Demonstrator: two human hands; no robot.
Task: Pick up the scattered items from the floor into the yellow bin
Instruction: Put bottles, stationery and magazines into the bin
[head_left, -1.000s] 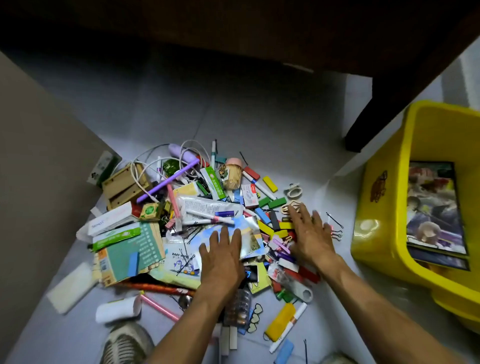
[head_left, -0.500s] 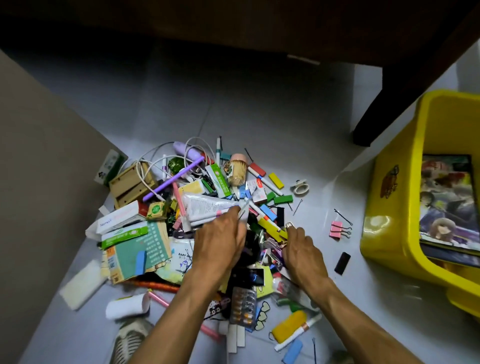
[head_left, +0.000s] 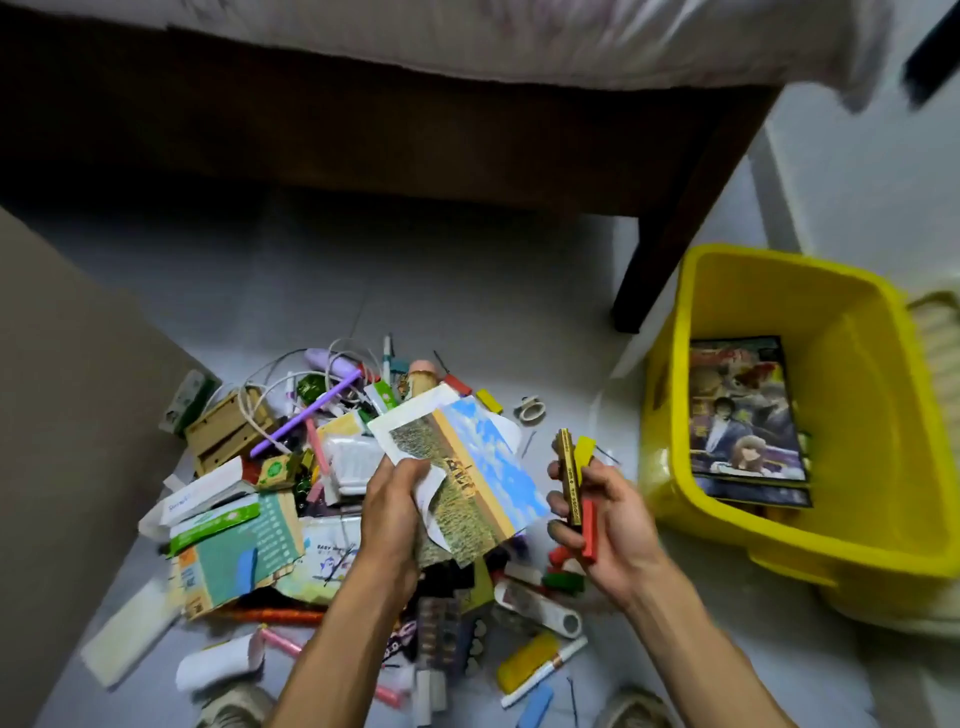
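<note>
A heap of scattered items (head_left: 291, 467) covers the grey floor: boxes, pens, cables, coloured sticks, packets. My left hand (head_left: 392, 512) grips a stack of picture cards (head_left: 467, 473) with a blue-sky and field print, lifted above the heap. My right hand (head_left: 605, 519) holds a bundle of small sticks (head_left: 574, 480), gold, yellow and red, raised just left of the yellow bin (head_left: 852, 551). The bin stands on the floor at the right with a magazine (head_left: 743, 410) lying inside it.
A dark wooden bed frame with a leg (head_left: 670, 228) stands behind the heap and close to the bin's far-left corner. A brown panel (head_left: 62, 395) borders the left side. My shoes (head_left: 234, 706) show at the bottom edge.
Both hands have risen from the heap. The left one now holds the picture cards, the right one holds the coloured sticks. The camera has tilted up, showing more of the bed and bin.
</note>
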